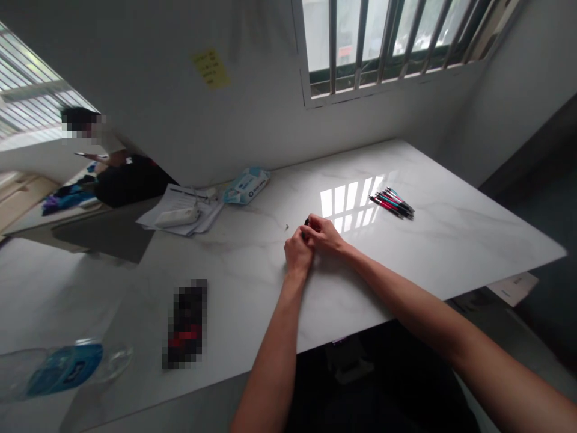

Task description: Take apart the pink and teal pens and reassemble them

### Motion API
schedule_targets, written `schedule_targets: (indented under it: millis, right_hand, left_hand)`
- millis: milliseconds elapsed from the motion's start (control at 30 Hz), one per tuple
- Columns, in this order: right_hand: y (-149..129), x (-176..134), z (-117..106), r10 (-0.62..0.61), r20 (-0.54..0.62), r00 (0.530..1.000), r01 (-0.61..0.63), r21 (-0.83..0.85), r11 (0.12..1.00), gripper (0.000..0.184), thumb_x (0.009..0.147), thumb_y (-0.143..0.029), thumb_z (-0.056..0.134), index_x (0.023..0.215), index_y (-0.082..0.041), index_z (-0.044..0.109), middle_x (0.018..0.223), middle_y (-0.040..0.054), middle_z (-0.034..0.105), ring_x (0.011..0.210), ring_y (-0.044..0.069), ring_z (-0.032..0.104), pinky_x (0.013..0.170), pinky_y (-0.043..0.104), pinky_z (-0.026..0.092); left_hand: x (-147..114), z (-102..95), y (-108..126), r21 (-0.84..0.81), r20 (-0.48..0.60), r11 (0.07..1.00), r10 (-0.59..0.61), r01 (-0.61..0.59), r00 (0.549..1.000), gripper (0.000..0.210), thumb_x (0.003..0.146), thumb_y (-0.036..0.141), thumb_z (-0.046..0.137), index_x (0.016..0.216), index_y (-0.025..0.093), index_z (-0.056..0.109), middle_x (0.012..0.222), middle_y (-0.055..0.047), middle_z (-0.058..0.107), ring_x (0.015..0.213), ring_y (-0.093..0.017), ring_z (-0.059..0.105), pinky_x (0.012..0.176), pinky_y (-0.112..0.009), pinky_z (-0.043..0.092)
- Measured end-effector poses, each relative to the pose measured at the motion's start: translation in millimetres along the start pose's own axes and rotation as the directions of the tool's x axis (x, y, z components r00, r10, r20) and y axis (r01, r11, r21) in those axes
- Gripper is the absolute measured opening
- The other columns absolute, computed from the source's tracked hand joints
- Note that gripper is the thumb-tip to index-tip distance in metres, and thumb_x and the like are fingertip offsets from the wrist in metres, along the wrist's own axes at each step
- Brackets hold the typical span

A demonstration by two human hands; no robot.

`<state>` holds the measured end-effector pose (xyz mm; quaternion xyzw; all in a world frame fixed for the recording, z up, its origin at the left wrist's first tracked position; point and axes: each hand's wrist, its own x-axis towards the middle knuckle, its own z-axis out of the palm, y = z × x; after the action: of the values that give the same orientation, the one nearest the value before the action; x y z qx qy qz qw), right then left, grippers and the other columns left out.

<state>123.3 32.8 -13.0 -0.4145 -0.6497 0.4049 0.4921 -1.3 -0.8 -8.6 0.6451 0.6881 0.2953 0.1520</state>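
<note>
My left hand [297, 252] is closed above the white marble-patterned table. Against it, my right hand [323, 233] is also closed, its fingers meeting the left ones. Between them shows a small black pen-like piece [306, 223]; most of it is hidden by my fingers. Just left of the hands lies a tiny dark bit [286, 227], too small to make out. Several pens [391, 202] in red, black and teal lie side by side to the right of my hands.
At the left are a wet-wipes pack [247, 185], papers [148, 216] with a white device [178, 216] on top, a blurred-out dark object [186, 325] and a clear bottle [65, 368]. A person [121, 174] sits beyond. A barred window [360, 84] is behind the table.
</note>
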Motion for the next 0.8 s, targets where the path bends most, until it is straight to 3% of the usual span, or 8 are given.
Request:
schedule_targets:
  millis: [200,367,533,800]
  right_hand:
    - [11,-2,8,0.097,-0.013,0.995,-0.092,0.213,0.973,0.05,0.081,-0.064,0.079,0.07,-0.023,0.051,0.063,-0.0042,0.055,0.062,0.013,0.049,0.06,0.027,0.04]
    - [5,6,5,0.224,0.078,0.972,-0.237,0.34,0.91,0.05,0.075,-0.065,0.084,0.077,-0.022,0.058,0.064,-0.003,0.062,0.06,0.015,0.059,0.06,0.028,0.046]
    - [-2,7,12,0.164,0.061,0.985,-0.174,0.422,0.889,0.047,0.077,-0.063,0.082,0.09,-0.019,0.071,0.076,-0.0016,0.067,0.067,0.013,0.059,0.067,0.027,0.05]
    - [1,-17,24,0.124,0.067,0.99,-0.141,0.453,0.88,0.045,0.073,-0.059,0.088,0.091,-0.02,0.075,0.086,0.0026,0.075,0.082,0.018,0.068,0.081,0.03,0.056]
  left_hand:
    - [1,4.7,3,-0.031,0.041,0.998,-0.054,0.056,0.998,0.017,0.095,0.026,0.064,0.102,0.02,0.078,0.095,-0.017,0.081,0.095,-0.036,0.077,0.082,-0.038,0.051]
    - [-4,5.2,8,-0.222,0.002,0.975,-0.026,0.026,1.0,0.021,0.092,0.023,0.065,0.113,0.022,0.067,0.09,-0.01,0.078,0.088,-0.031,0.075,0.077,-0.035,0.05]
    - [-10,-7.0,1,-0.454,-0.095,0.89,0.007,-0.05,0.995,0.015,0.106,0.034,0.048,0.113,0.024,0.056,0.097,-0.007,0.075,0.087,-0.022,0.072,0.078,-0.03,0.05]
    - [-29,-18.5,-28,-0.466,-0.003,0.883,0.056,-0.051,0.998,0.035,0.107,0.053,0.043,0.112,0.024,0.061,0.075,0.003,0.057,0.063,-0.014,0.054,0.065,-0.025,0.044]
